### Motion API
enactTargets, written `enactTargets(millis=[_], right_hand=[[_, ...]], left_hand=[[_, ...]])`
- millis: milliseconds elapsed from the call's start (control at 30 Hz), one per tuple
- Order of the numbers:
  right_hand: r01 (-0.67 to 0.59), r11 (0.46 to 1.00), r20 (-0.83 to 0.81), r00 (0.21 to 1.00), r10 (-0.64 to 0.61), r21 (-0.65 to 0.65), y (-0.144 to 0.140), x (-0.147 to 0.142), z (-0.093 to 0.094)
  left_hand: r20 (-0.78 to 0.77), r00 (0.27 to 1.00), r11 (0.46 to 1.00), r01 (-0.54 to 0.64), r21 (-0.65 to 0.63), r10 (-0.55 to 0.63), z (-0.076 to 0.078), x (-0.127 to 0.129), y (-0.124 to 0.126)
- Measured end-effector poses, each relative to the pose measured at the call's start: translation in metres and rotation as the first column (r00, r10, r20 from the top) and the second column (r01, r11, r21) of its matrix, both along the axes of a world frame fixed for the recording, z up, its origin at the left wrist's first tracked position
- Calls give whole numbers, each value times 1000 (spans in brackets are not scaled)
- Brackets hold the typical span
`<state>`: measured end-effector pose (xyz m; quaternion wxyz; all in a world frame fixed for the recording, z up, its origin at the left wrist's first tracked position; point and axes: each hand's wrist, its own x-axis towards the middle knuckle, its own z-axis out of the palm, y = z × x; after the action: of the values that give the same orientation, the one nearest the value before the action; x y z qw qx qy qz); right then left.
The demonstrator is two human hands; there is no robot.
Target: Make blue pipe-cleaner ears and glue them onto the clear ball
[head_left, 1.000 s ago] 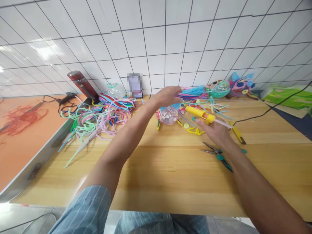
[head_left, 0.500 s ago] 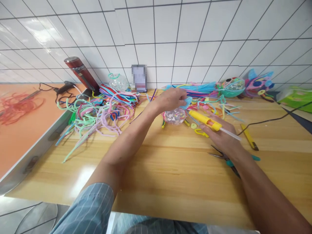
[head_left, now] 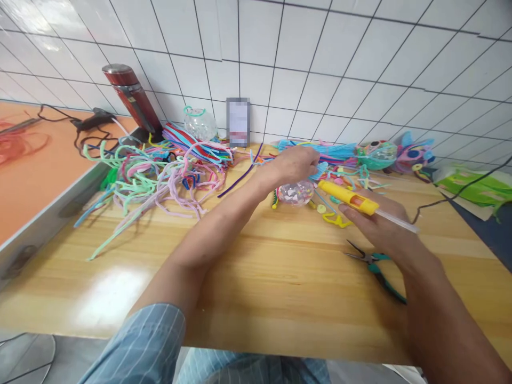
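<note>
My left hand [head_left: 296, 164] reaches over a clear plastic ball [head_left: 296, 193] filled with small pale bits. Its fingers are curled against a blue pipe-cleaner piece [head_left: 320, 170] at the ball's far side; the fingertips are partly hidden. Wrapped in my right hand [head_left: 374, 218] is a yellow hot glue gun [head_left: 350, 197], nozzle pointing left toward the ball, a translucent glue stick [head_left: 396, 220] jutting from its back. A yellow bent pipe cleaner [head_left: 336, 220] and a pale button [head_left: 321, 209] lie just below the nozzle.
Pliers [head_left: 372, 261] rest open beside my right forearm. Loose pipe cleaners [head_left: 160, 181] pile up at left, near a red thermos [head_left: 132, 101]. Along the wall stand a phone [head_left: 238, 122], another clear ball [head_left: 200, 125] and a decorated fish [head_left: 378, 154]. A black cord [head_left: 452, 197] runs right.
The view has shifted, and my right forearm sits farther right, uncovering more of the pliers. Both hands keep nearly the same places around the ball. The yellow cutter knife is now hidden.
</note>
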<state>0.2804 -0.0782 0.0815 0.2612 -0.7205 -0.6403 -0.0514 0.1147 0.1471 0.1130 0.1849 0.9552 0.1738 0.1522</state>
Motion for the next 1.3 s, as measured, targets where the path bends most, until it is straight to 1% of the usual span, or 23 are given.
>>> enactTargets(millis=[100,167,267,367,500,667,833,967,1133,1200,1300], right_hand=[[-44,999,56,997,45,-24,4,-2,2],[-52,999,65,997,51,9,7,-4,-1],[-35,998,65,997,32,51,9,-6,-8],[-23,999,70,997,20,38,9,-7,-13],[9,999,79,997,-12,35,12,-10,-12],[21,1000,70,997,-22,14,15,-11,-11],[46,999,50,998,-46,11,14,-10,-13],[62,998,27,998,-63,11,15,-9,-16],[51,999,2,999,-51,-2,16,-10,-15],[42,999,1,999,-42,-8,16,-10,-14],[52,999,6,999,-52,-3,16,-10,-14]], left_hand=[[-12,1000,1000,-6,24,6,0,1,0],[-13,1000,1000,5,27,-5,2,1,0],[-18,1000,999,17,42,-17,3,1,0],[-20,1000,999,16,52,-15,3,3,1],[-24,999,999,24,48,-23,3,6,1],[-61,998,997,16,76,-12,9,3,-5],[-57,998,999,33,34,-31,13,0,-8],[-41,998,998,50,36,-49,11,1,-5],[14,999,999,46,-21,-45,8,4,-3],[10,999,999,39,-21,-39,8,4,-3],[-12,999,999,36,11,-36,9,4,-4]])
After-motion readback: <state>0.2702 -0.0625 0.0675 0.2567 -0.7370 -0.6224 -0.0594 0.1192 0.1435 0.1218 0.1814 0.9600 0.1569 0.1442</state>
